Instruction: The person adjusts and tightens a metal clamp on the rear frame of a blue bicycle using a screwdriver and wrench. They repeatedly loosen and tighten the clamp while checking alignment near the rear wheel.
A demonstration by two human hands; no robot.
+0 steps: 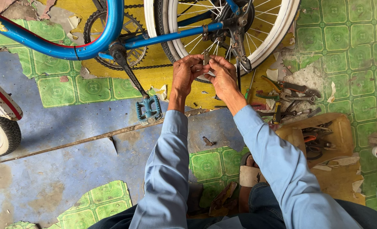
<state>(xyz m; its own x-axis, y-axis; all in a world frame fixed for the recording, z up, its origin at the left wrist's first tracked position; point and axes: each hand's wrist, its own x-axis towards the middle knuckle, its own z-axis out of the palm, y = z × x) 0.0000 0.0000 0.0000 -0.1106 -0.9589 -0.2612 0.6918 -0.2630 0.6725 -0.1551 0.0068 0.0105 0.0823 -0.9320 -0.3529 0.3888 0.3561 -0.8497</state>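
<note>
- Both hands meet just below the rear wheel (256, 38) of a blue bicycle (69, 46). The left hand (186, 74) and the right hand (223, 76) are drawn together, fingertips pinched on a small metal part (206, 57) held between them.
- The part sits right in front of the wheel's spokes, near the rear hub (235, 15) and the blue frame stay (171, 36). It is too small to tell exactly what it is; it looks like a flat bit of grey hardware.
- Each hand grips one side of the part, so neither is free. The grip looks tight rather than loose, thumbs on top.
- To handle it well, I judge the fingers should stay close to the part's ends, so it does not twist or slip down among the spokes.
- Holding it steady and square to the frame seems wise, since the chain (154, 67) and the chainring (112, 40) lie near and could snag a finger.
- A pedal (149, 109) hangs on its crank to the left of the wrists, apart from them.
- Pliers and other hand tools (288, 99) lie in a heap on the floor to the right, beside a tan tray (339, 135) with more tools.
- A small loose metal piece (208, 141) lies on the floor between the sleeves.
- The floor is worn green patterned covering (349, 51), torn in places.
</note>
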